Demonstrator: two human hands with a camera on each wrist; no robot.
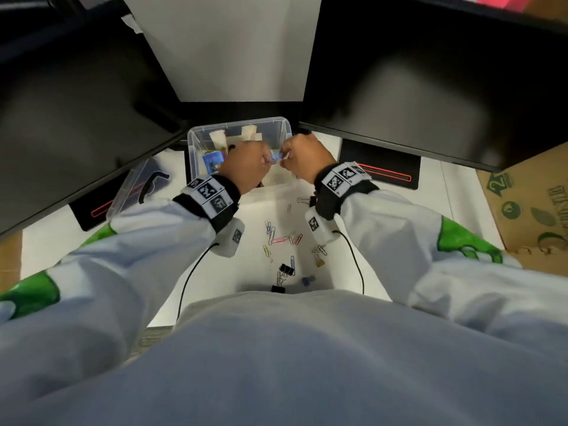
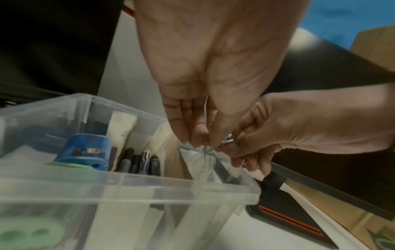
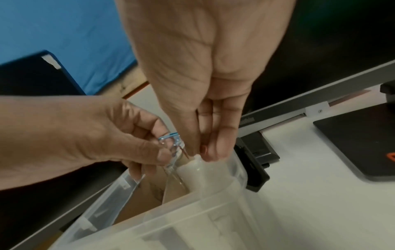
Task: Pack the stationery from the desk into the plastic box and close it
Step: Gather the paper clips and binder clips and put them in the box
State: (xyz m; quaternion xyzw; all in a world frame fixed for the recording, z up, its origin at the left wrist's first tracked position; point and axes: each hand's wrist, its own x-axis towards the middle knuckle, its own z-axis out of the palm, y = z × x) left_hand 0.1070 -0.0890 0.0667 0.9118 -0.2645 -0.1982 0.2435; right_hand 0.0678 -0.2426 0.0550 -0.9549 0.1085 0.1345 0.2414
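Observation:
The clear plastic box [image 1: 284,124] stands open at the back of the white desk. Both my hands hover over its right part, holding a small clear bag [image 1: 276,157] with a blue strip between them. My left hand [image 1: 266,159] pinches the bag's top [image 2: 205,157] from the left, and my right hand [image 1: 287,156] pinches it [image 3: 197,166] from the right. The bag hangs down into the box. Inside the box are a blue sharpener [image 2: 85,152] and several markers [image 2: 138,162]. Coloured paper clips [image 1: 282,239] and black binder clips [image 1: 285,269] lie loose on the desk near me.
The box's clear lid [image 1: 132,186] lies to the left, under a black monitor [image 1: 76,103]. A second monitor [image 1: 430,87] overhangs the right, its stand base [image 1: 381,167] beside the box. A cardboard box [image 1: 528,207] sits at the far right.

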